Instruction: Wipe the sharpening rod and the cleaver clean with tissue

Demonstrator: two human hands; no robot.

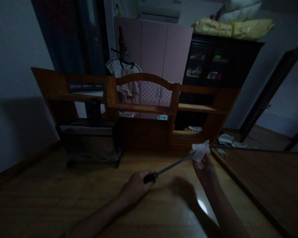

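Behind everything, a pink wardrobe (152,49) stands beside a dark cabinet (228,66), and some clothes (130,82) hang before the wardrobe. Nearer, the wooden counter (89,198) spreads across the lower view. A wooden shelf (144,107) rises at its far side and hides the lower part of the wardrobe and of the cabinet. On the left of the counter, in front of the shelf, is a black-framed stand (90,126), well apart from both hands. The rod (175,164) is held over the counter, in front of the shelf, and slants upward to the right. Its far end enters the white tissue (200,150), so the tip is hidden. The left grip (139,184) is closed around the black handle (149,178) of the rod. The right grip (204,165) has its fingers together, pinching the tissue about the rod's far end.
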